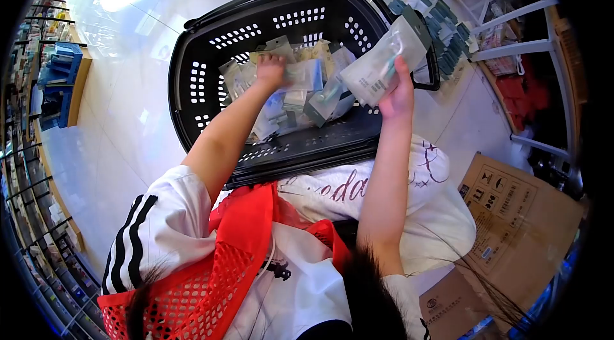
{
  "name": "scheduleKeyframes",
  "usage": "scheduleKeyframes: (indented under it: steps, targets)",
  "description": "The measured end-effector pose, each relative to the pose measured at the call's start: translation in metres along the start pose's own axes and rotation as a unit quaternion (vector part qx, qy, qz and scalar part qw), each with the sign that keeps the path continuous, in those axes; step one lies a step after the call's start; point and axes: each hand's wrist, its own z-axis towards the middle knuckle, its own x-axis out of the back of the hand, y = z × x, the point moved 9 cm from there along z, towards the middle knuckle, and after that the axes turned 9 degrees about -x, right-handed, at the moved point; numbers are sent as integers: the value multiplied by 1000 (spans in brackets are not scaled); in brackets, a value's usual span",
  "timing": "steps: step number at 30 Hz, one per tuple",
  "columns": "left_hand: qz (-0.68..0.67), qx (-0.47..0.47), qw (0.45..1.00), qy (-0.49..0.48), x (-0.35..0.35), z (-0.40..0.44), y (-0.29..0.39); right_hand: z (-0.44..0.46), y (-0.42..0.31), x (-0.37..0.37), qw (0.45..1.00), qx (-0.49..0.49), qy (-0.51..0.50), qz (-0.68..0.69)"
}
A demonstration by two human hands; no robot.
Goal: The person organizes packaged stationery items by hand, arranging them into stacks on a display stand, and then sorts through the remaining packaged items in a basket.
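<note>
A black plastic basket with a perforated wall stands before my lap. Inside it lies a loose heap of clear plastic packets, some with grey-green header cards. My left hand reaches into the heap, its fingers bent and close together on a packet; the fingertips are partly hidden. Above the basket's right side, my right hand grips a clear packet with a dark header card, the thumb lying against its front. Something pale green shows within that packet, too blurred to name.
Many similar packets lie on the floor past the basket's right rim. A cardboard box sits at lower right, below a white metal rack. Stocked shelves line the left, with a blue display at their edge.
</note>
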Motion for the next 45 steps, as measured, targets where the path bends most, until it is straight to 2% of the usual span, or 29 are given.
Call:
scheduleKeyframes:
  steps: [2, 5, 9, 12, 14, 15, 16, 19, 22, 24, 25, 27, 28, 30, 32, 33, 36, 37, 40, 41, 43, 44, 45]
  targets:
    - [-19, -5, 997, -73, -13, 4, -4, 0, 1, -2, 1000, -4, 2, 1]
    - [-202, 26, 977, 58, 16, -8, -28, 5, 9, -3, 999, -35, -7, 10]
    - [-366, 113, 910, 159, 87, -55, -42, 11, 32, -10, 998, -64, -17, -24]
    - [-527, 72, 826, 189, 94, -70, -21, 12, 70, -23, 985, -146, -60, -67]
    - [-490, 6, 839, 235, 111, -77, 18, 12, 91, -28, 985, -151, -28, -78]
    - [-548, -24, 803, 233, 113, -79, 38, 9, 99, -31, 984, -166, -38, -56]
    - [-603, -53, 763, 228, 116, -81, 56, 6, 102, -32, 982, -181, -47, -34]
    - [-679, -114, 712, 137, 137, -88, 87, 2, 88, -27, 982, -184, -49, 10]
    - [-578, -134, 800, 96, 143, -88, 70, -1, 58, -24, 992, -117, -26, 36]
    - [-402, -99, 908, -65, 103, -83, 59, 0, 49, -16, 995, -95, -6, 38]
    - [-301, -76, 940, -142, 78, -83, 44, 1, 46, -14, 996, -85, 0, 39]
    - [-155, -140, 942, -262, -12, -93, 20, 2, 47, -14, 995, -88, 9, 37]
    - [-35, -86, 949, -302, -48, -108, 1, 1, 49, -13, 995, -90, 14, 36]
    - [161, -176, 952, -193, -61, -128, 12, 2, 52, -13, 995, -91, 18, 37]
    - [232, -194, 953, -34, -97, -127, 14, 3, 54, -16, 994, -99, 11, 40]
    - [219, -247, 943, -35, -95, -125, 27, 2, 54, -17, 994, -105, 5, 43]
    - [191, -293, 936, -39, -101, -111, 34, 0, 50, -18, 995, -92, -3, 49]
    - [193, -319, 924, -85, -74, -110, 43, 0, 49, -16, 995, -84, -4, 51]
    - [64, -215, 966, -132, -33, -95, 36, 3, 47, -7, 994, -76, 1, 75]
    - [-53, -154, 985, -57, -20, -85, 24, 4, 45, -5, 995, -71, 3, 70]
    - [-194, -24, 981, 20, 19, -77, 5, 2, 41, -6, 996, -64, 7, 63]
    - [-262, 43, 963, 57, 33, -76, -6, 1, 39, -10, 996, -62, -3, 69]
    - [-366, 70, 923, 98, 39, -73, -15, -1, 37, -14, 995, -62, -12, 75]
